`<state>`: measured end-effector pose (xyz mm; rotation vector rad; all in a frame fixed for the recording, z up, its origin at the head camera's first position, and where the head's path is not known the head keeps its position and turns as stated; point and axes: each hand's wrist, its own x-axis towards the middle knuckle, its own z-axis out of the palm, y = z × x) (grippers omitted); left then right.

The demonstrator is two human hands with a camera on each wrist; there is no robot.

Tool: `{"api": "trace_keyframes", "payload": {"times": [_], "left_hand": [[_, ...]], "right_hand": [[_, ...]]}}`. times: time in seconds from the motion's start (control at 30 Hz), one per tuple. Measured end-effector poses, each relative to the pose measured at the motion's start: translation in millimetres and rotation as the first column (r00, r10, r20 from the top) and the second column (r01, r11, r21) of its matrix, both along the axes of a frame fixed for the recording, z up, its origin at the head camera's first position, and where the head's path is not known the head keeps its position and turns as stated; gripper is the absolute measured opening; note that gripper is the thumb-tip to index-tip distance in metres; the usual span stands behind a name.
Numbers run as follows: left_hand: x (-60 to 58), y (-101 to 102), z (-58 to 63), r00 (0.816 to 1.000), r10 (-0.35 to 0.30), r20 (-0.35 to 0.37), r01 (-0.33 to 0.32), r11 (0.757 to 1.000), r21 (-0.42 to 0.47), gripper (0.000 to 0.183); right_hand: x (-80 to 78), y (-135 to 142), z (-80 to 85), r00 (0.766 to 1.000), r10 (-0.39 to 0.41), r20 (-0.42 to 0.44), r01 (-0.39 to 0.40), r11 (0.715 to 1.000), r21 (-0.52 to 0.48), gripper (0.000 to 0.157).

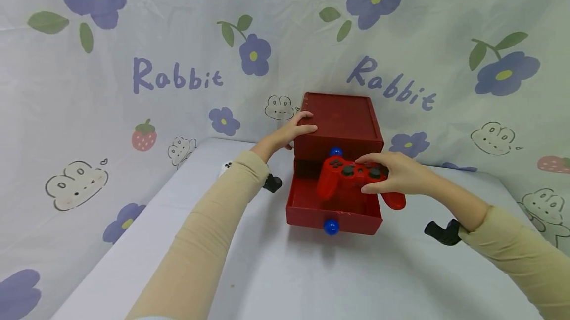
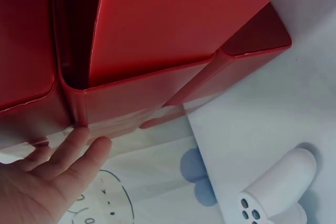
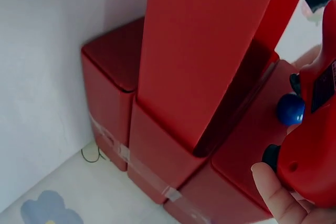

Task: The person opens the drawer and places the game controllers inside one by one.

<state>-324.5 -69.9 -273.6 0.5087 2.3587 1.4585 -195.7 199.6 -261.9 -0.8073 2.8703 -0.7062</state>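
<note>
A red cabinet of drawers has one drawer pulled out, with a round blue knob on its front. Over that drawer my right hand grips a red game controller by its right side. The controller's back faces the right wrist view, where fingertips lie beside a black thumbstick. My left hand rests at the cabinet's upper left edge, fingers fairly straight. In the left wrist view, its fingers extend along the red side wall.
A white game controller lies on the white table left of the cabinet, mostly hidden behind the left forearm in the head view. Another blue knob marks the drawer above the pulled-out one. A patterned cloth hangs behind and around the table.
</note>
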Motion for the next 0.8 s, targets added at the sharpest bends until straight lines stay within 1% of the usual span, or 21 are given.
{"api": "trace_keyframes", "payload": {"times": [0.13, 0.43, 0.6, 0.8], "left_hand": [[-0.6, 0.5, -0.4, 1.000, 0.001, -0.001, -0.001, 1.000, 0.000, 0.055], [-1.3, 0.5, -1.1, 1.000, 0.000, 0.010, -0.001, 1.000, 0.010, 0.055], [-2.0, 0.5, -1.4, 1.000, 0.001, 0.001, -0.001, 1.000, 0.002, 0.056], [-2.5, 0.8, -2.0, 1.000, 0.005, -0.007, -0.005, 1.000, 0.007, 0.056]], "right_hand": [[-2.7, -4.7, -3.5, 1.000, 0.008, -0.006, -0.008, 1.000, 0.011, 0.060], [-6.9, -15.5, -14.1, 0.998, 0.015, -0.054, -0.013, 0.999, 0.031, 0.060], [-7.1, -21.4, -20.7, 0.998, 0.011, -0.060, -0.008, 0.999, 0.041, 0.063], [-9.9, -27.7, -29.7, 0.996, 0.023, -0.083, -0.020, 0.999, 0.033, 0.065]]}}
